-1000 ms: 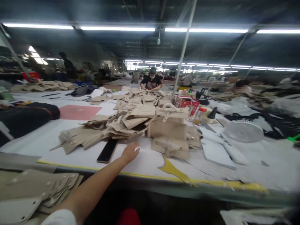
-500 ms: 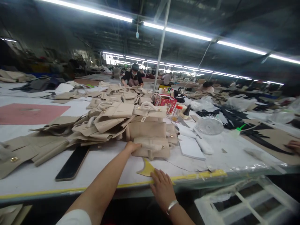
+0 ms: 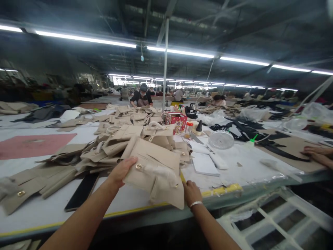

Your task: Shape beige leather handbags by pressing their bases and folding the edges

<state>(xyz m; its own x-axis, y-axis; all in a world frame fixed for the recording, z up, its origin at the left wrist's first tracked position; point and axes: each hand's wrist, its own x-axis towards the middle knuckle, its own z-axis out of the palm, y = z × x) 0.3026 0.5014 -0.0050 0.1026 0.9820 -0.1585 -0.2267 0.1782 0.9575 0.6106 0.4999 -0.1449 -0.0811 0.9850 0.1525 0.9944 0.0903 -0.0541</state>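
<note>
My left hand [image 3: 124, 171] grips the left edge of a beige bag piece [image 3: 158, 166], thumb on top. The piece is lifted and tilted toward me, with a pale wrapped handle and gold-coloured fittings on its face. At its right edge, my right hand [image 3: 191, 192] is closed, its fingertips partly hidden. A yellow flat piece [image 3: 182, 176] shows at those fingers, mostly covered by the bag piece. Behind lies a heap of similar beige bag pieces [image 3: 111, 142].
A dark flat slab [image 3: 82, 192] lies left of the heap. To the right are white paper [image 3: 205, 164], a clear round fan-like cover [image 3: 221, 139] and a red-capped jar [image 3: 188, 130]. Another person's hand [image 3: 318, 154] is at far right. A white frame [image 3: 275, 218] stands below the table edge.
My left hand has raised the bag piece from the table and tilted it toward me. My right hand has shifted right and up with the yellow piece. The view has turned slightly.
</note>
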